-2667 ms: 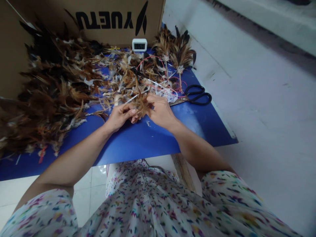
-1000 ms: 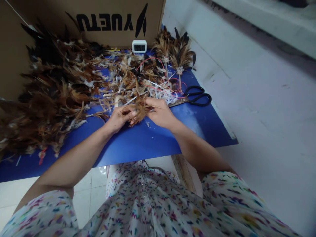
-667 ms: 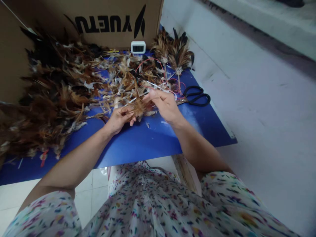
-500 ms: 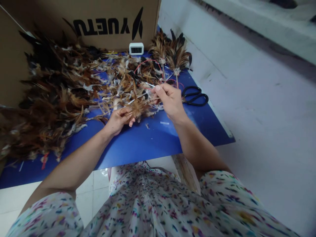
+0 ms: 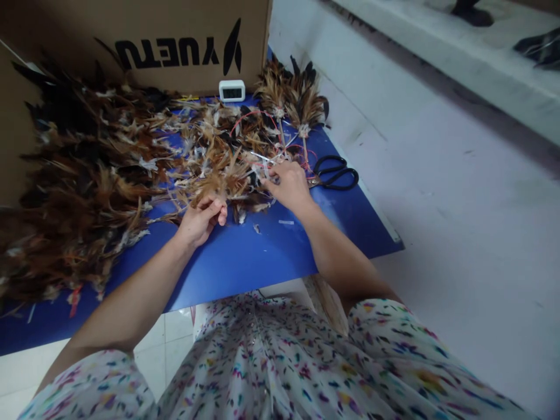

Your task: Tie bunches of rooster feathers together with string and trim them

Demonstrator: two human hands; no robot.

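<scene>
My left hand [image 5: 203, 219] is closed in a pinch at the near edge of the feather pile. Its fingertips grip a small tuft of light brown feathers [image 5: 216, 185], whose base they hide. My right hand [image 5: 289, 184] reaches low over the loose feathers, thumb and forefinger a little apart. Thin white strips [image 5: 265, 168] lie right by these fingertips; I see none clearly gripped. Black-handled scissors [image 5: 335, 172] rest just right of this hand, their blades partly covered. Behind it are feather bunches [image 5: 303, 111] bound onto thin sticks.
A large heap of brown and black feathers [image 5: 87, 204] covers the left of the blue table [image 5: 245, 262]. A small white digital clock [image 5: 231, 91] stands before a cardboard box [image 5: 175, 23]. Red string [image 5: 245, 116] loops over the pile. A pale wall [image 5: 437, 204] rises at right.
My right hand has lowered to the white strips; the thin pale piece it pinched no longer shows clearly in it. My left hand still pinches feathers. The whole view has shifted slightly.
</scene>
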